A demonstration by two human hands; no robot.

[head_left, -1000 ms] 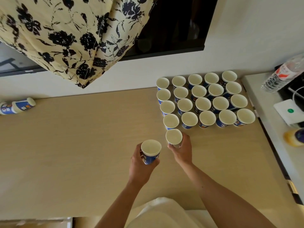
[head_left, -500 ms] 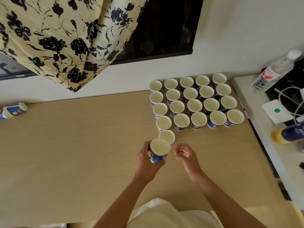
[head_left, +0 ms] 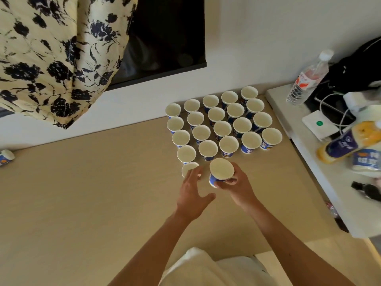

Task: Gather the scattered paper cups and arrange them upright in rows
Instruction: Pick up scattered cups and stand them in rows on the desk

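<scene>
I count twenty paper cups (head_left: pixel 222 127) in rows mid-frame, two loose cups (head_left: pixel 221 169) below them, one fallen cup (head_left: pixel 6 156) far left, two bottles (head_left: pixel 309 79) right.

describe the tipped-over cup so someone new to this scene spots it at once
Take the tan table and follow its back edge along the white wall to the far left, away from the block of upright cups on the right. The tipped-over cup lies there alone, partly cut off by the picture's edge. It is the only cup on this table lying on its side.
</scene>
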